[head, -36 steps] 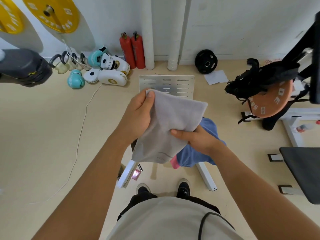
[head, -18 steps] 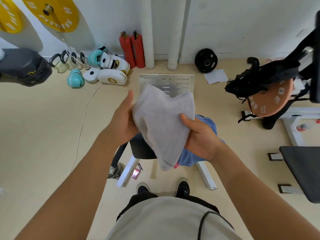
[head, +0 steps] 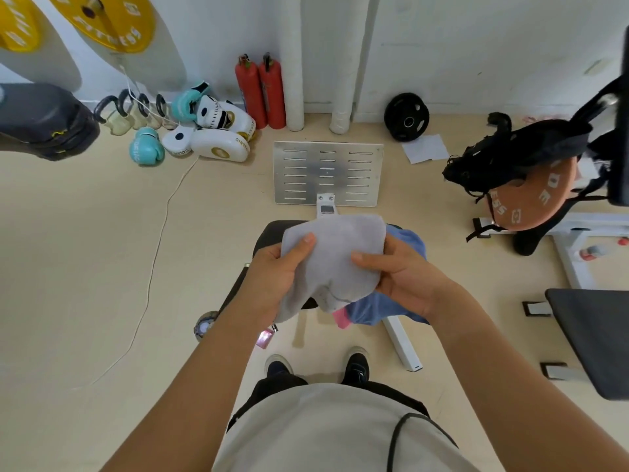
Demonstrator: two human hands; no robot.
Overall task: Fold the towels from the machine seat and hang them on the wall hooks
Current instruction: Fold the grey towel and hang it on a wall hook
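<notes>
Towels: three, soft cloth | grey towel [head: 335, 257] folded, bunched, pinched by left hand [head: 277, 279] and right hand [head: 403, 279] above black padded machine seat [head: 270, 233] | blue towel [head: 384, 306], pink towel [head: 341, 317] crumpled on seat

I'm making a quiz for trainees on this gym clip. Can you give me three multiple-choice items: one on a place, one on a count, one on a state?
1. Where does the blue towel lie?
A. on the machine seat, under the hands
B. on the floor by the wall
C. over the metal footplate

2. How many red fire extinguishers stand by the wall?
A. one
B. two
C. four

3. How is the grey towel held?
A. by the left hand alone
B. draped over one forearm
C. gripped by both hands, folded small

Key: 1 A, blue cloth shows on the seat behind the right hand; 2 B, two red cylinders stand side by side; 3 C, a thumb from each hand presses on the towel's top face.
</notes>
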